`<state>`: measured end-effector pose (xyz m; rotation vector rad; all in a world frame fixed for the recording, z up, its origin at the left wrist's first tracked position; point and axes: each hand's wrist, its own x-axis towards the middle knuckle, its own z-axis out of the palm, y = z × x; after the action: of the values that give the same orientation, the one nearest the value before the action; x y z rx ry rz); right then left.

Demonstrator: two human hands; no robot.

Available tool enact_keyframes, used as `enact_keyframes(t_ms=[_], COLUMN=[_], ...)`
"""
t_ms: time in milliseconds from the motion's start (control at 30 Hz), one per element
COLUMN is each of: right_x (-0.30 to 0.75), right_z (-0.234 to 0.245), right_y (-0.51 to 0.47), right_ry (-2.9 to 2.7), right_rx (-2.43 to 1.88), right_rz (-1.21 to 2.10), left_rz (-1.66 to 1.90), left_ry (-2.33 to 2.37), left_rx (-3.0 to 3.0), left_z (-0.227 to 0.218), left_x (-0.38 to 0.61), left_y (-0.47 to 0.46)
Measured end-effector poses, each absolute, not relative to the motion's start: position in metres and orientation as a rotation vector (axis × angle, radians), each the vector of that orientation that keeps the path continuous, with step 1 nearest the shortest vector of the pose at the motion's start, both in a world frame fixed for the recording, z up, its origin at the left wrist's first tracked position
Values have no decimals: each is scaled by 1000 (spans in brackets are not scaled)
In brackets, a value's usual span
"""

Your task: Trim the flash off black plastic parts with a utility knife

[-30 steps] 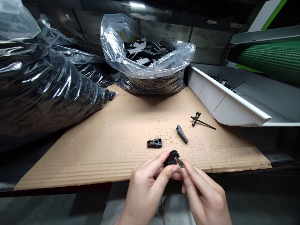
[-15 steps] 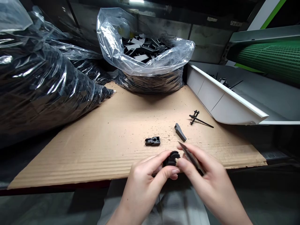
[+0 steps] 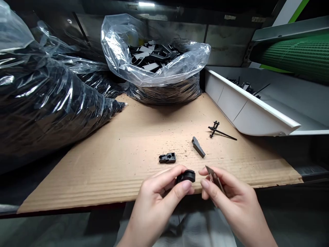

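Between the thumb and fingers of my left hand [image 3: 160, 197] is a small black rounded plastic part [image 3: 187, 175], held over the front edge of the cardboard. My right hand [image 3: 228, 197], just to the right and apart from that part, grips a thin knife blade [image 3: 215, 178] with its point up and to the left. Beyond my hands lie a black rectangular plastic piece [image 3: 167, 157] with a round hole and a dark grey tapered piece [image 3: 198, 147]. Farther right rests a thin black moulding sprue [image 3: 217, 130] with a long stem.
A cardboard sheet [image 3: 102, 164] covers the table. At its back stands an open clear bag [image 3: 164, 73] full of black parts. Another bulging bag [image 3: 51, 106] fills the left. On the right are a white tray [image 3: 253, 103] holding black scraps and a green conveyor belt [image 3: 298, 56].
My right hand with the knife has drawn away to the right from the black part. The part has turned slightly in my left hand. The loose pieces lie as before.
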<state>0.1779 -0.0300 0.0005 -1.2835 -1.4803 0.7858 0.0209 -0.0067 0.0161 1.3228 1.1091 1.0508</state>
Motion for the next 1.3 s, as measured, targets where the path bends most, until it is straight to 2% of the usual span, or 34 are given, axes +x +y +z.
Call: enact_keyframes(t_ms=[200, 333, 633, 833, 933, 1033, 1300], right_x=[185, 188, 181, 191, 197, 201, 181], right_z=[4, 2, 5, 28, 37, 37, 14], right_y=[-33, -33, -28, -16, -15, -20, -27], right_ry=[-1937, -1994, -2009, -2165, -2380, -2423, -1815], right_rx=[-1168, -1116, -1081, -1191, -1185, -1103, -1040], right_rz=[495, 203, 276, 795, 886, 869, 442], left_rz=[1003, 957, 906, 917, 919, 922, 893], left_ry=[1024, 1045, 1068, 1081, 1107, 1119, 1098], left_rx=[1432, 1404, 1449, 1528, 1527, 1510, 1421], left_z=[15, 16, 18, 14, 13, 12, 18], left_x=[17, 17, 16, 14, 14, 14, 19], left_y=[-5, -6, -8, -7, -7, -8, -7])
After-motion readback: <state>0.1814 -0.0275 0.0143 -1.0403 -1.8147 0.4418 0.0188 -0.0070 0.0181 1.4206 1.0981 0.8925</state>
